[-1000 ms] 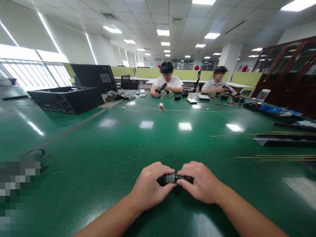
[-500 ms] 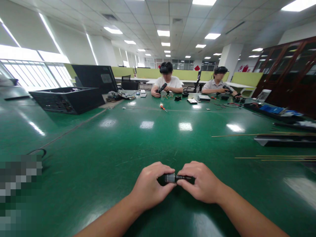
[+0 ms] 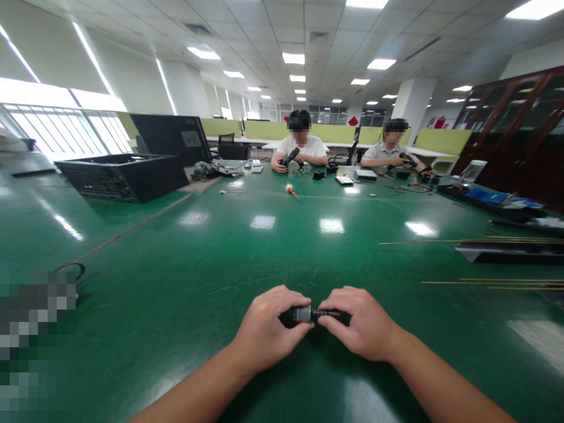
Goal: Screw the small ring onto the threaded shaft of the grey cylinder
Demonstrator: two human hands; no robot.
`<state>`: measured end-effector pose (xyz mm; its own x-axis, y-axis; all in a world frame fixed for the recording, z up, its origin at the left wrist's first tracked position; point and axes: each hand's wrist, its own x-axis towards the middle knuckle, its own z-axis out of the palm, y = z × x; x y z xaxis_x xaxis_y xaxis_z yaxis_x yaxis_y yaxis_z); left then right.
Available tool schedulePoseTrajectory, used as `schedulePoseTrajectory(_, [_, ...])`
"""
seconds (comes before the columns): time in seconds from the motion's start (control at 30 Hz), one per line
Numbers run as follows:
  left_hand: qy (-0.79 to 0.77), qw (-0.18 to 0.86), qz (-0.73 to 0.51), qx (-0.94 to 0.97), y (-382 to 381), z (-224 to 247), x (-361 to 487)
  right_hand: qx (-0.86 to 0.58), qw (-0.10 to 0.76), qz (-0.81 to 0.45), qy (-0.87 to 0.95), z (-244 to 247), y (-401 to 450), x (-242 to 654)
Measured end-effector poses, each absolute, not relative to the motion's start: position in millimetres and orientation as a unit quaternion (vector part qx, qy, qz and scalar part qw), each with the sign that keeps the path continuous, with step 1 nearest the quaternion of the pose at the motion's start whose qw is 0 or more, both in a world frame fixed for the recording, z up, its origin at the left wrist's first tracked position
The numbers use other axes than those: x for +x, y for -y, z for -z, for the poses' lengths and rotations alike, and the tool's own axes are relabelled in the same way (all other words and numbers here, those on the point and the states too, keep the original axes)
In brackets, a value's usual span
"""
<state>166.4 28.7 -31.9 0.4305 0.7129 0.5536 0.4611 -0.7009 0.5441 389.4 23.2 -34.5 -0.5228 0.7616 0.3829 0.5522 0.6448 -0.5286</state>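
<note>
Low in the middle of the head view, a small dark tool [image 3: 303, 314] with a grey cylindrical body lies sideways between my hands. My left hand [image 3: 269, 326] is closed round the grey body, thumb below and fingers above. A thin dark shaft or bit points right from the body. My right hand [image 3: 359, 324] has its thumb and fingers curled round that shaft, which shows between them. Both hands are just above the green table [image 3: 247, 258], with their fingertips almost meeting.
An orange screwdriver [image 3: 291, 192] lies further back. An open black case [image 3: 123, 176] stands at the left. Thin rods [image 3: 440, 282] and a dark metal channel [image 3: 497, 252] are at the right. Two people [image 3: 302, 144] work with tools across the table, beside small parts.
My right thumb and fingertips have parted slightly, so more of the shaft shows. My left hand keeps its grip. The whole view has shifted a little.
</note>
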Motion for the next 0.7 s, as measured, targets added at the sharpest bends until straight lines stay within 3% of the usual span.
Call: schedulePoseTrajectory(0.7, [-0.347, 0.149, -0.409, 0.831, -29.9, 33.9, 163.3, -0.388, 0.323, -0.182, 0.844, 36.3, -23.1, 390.2])
